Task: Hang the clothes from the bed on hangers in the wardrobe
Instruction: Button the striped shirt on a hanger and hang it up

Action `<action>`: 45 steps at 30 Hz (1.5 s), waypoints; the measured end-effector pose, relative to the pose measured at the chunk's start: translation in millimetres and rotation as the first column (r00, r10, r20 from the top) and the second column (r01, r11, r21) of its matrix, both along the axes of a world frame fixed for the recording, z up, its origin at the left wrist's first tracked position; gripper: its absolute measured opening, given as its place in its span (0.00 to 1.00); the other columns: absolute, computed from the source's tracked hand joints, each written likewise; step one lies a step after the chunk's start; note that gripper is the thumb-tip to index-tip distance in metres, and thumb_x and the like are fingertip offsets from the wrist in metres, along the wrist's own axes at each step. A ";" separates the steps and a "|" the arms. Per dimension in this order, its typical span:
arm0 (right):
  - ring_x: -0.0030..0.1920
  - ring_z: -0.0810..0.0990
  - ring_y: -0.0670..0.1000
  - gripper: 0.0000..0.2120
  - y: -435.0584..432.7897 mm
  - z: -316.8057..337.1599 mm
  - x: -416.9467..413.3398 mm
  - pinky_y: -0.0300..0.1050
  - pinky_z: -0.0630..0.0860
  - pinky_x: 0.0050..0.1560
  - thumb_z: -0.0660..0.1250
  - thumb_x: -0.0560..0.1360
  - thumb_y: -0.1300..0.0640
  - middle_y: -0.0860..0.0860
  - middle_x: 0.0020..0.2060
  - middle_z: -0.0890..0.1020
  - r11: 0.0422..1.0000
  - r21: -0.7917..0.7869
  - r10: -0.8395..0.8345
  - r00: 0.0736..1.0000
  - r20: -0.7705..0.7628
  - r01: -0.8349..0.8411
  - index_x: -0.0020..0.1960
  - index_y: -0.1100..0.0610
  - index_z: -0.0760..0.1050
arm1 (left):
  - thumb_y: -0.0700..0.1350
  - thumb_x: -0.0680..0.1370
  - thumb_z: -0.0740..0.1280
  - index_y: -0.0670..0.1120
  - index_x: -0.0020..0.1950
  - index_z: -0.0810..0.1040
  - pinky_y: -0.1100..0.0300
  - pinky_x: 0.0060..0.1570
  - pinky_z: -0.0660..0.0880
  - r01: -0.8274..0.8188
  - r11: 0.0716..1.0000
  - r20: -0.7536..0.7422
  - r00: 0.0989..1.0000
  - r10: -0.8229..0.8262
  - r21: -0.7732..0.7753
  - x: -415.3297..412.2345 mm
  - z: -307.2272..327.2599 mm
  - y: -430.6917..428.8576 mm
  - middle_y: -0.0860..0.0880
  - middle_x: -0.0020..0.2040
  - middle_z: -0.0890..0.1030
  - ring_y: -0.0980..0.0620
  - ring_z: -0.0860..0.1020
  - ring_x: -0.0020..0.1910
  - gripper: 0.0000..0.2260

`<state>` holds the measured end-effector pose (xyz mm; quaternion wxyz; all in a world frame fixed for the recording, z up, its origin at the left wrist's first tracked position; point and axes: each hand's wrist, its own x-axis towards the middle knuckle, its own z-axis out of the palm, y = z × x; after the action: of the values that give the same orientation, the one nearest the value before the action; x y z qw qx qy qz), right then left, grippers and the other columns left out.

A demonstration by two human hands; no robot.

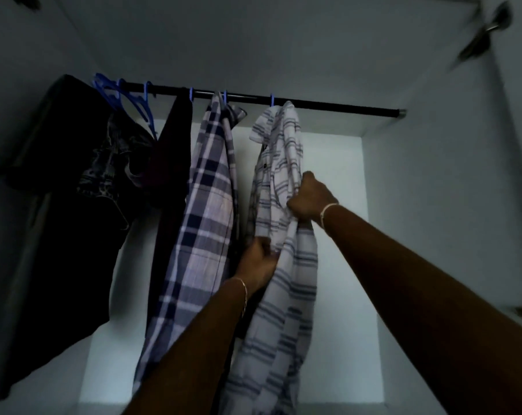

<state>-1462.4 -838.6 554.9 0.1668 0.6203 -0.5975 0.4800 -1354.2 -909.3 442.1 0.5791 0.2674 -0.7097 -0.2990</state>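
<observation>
A white shirt with grey stripes (283, 163) hangs from a blue hanger (272, 100) on the black wardrobe rail (337, 105). My right hand (309, 199) grips a fold of this shirt at mid height. Lower down, my left hand (258, 262) grips the shirt's left front edge. To its left a navy and white checked shirt (202, 223) hangs on another blue hanger (224, 95).
Dark garments (74, 205) fill the rail's left end, with spare blue hangers (125, 97) above them. The white back wall (337, 205) and right side wall (448, 175) of the wardrobe enclose the space. The rail's right part carries nothing.
</observation>
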 end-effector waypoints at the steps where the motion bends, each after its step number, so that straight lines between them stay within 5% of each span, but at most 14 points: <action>1: 0.61 0.75 0.63 0.25 -0.8 -8.4 -0.6 0.50 0.73 0.59 0.68 0.72 0.56 0.63 0.61 0.75 1.000 0.014 0.004 1.000 -0.004 -0.004 0.64 0.62 0.63 | 0.43 0.73 0.73 0.47 0.53 0.72 0.55 0.62 0.72 -0.016 1.000 0.004 1.000 0.016 0.011 -1.8 -11.4 -1.0 0.45 0.54 0.78 0.47 0.77 0.56 0.13; 8: 0.61 0.75 0.62 0.28 80.5 -82.8 24.6 0.50 0.72 0.58 0.66 0.73 0.58 0.62 0.61 0.75 0.989 0.139 0.031 0.997 0.067 -0.040 0.70 0.61 0.61 | 0.42 0.76 0.69 0.49 0.57 0.68 0.65 0.49 0.69 -0.175 0.984 0.102 0.980 0.171 0.028 54.4 -60.8 95.3 0.50 0.53 0.76 0.51 0.75 0.55 0.13; 14: 0.67 0.69 0.64 0.32 171.3 -166.0 75.8 0.55 0.70 0.65 0.68 0.72 0.57 0.61 0.67 0.69 0.977 0.191 0.084 0.995 0.052 -0.092 0.73 0.59 0.60 | 0.43 0.77 0.68 0.44 0.65 0.71 0.66 0.49 0.70 -0.330 0.944 0.116 0.939 0.324 0.031 115.9 -107.0 213.8 0.50 0.57 0.77 0.51 0.76 0.54 0.17; 21: 0.62 0.72 0.63 0.23 277.7 -257.1 164.5 0.56 0.73 0.59 0.67 0.72 0.55 0.60 0.61 0.73 0.957 0.216 0.199 0.980 -0.001 -0.194 0.65 0.58 0.68 | 0.44 0.76 0.69 0.44 0.62 0.73 0.57 0.54 0.75 -0.412 0.908 0.161 0.904 0.397 0.077 198.1 -167.1 348.5 0.50 0.54 0.78 0.48 0.78 0.52 0.16; 27: 0.66 0.70 0.60 0.25 358.7 -344.3 258.0 0.51 0.69 0.63 0.67 0.74 0.58 0.57 0.66 0.72 0.868 0.335 0.373 0.927 0.046 -0.366 0.69 0.56 0.67 | 0.42 0.76 0.68 0.45 0.62 0.74 0.52 0.57 0.76 -0.537 0.803 0.104 0.842 0.529 0.261 297.5 -251.5 462.0 0.47 0.58 0.79 0.46 0.78 0.55 0.14; 34: 0.65 0.71 0.58 0.23 479.2 -446.2 397.6 0.50 0.70 0.62 0.67 0.74 0.58 0.55 0.65 0.72 0.674 0.453 0.622 0.779 0.077 -0.583 0.68 0.55 0.69 | 0.41 0.76 0.68 0.45 0.62 0.74 0.67 0.49 0.70 -0.771 0.568 0.225 0.631 0.743 0.286 453.3 -352.4 638.9 0.51 0.56 0.78 0.51 0.77 0.52 0.14; 38: 0.65 0.72 0.59 0.22 574.2 -502.3 510.7 0.52 0.71 0.62 0.68 0.74 0.59 0.55 0.64 0.73 0.486 0.521 0.759 0.635 0.148 -0.702 0.67 0.55 0.70 | 0.41 0.75 0.70 0.41 0.56 0.76 0.60 0.49 0.74 -0.870 0.351 0.260 0.448 0.856 0.345 552.8 -398.7 770.7 0.47 0.50 0.81 0.50 0.79 0.49 0.10; 41: 0.62 0.74 0.58 0.21 656.8 -534.8 602.1 0.51 0.72 0.60 0.69 0.73 0.59 0.55 0.61 0.76 0.347 0.544 0.836 0.515 0.189 -0.764 0.65 0.55 0.72 | 0.38 0.76 0.69 0.41 0.57 0.77 0.73 0.46 0.72 -0.875 0.235 0.270 0.370 0.889 0.423 619.7 -427.4 881.0 0.49 0.50 0.81 0.57 0.79 0.46 0.11; 45: 0.63 0.74 0.55 0.21 772.0 -564.7 716.6 0.47 0.69 0.64 0.69 0.73 0.58 0.53 0.63 0.74 0.156 0.569 0.928 0.317 0.196 -0.808 0.66 0.54 0.72 | 0.40 0.76 0.69 0.43 0.55 0.78 0.70 0.45 0.71 -0.872 -0.023 0.334 0.163 0.929 0.489 704.4 -461.9 1018.4 0.52 0.47 0.81 0.55 0.79 0.46 0.08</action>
<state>-745.8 -66.7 -9.8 -0.2778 0.9096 -0.2209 0.2159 -649.8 109.1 -19.9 0.5471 0.8092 -0.2039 -0.0655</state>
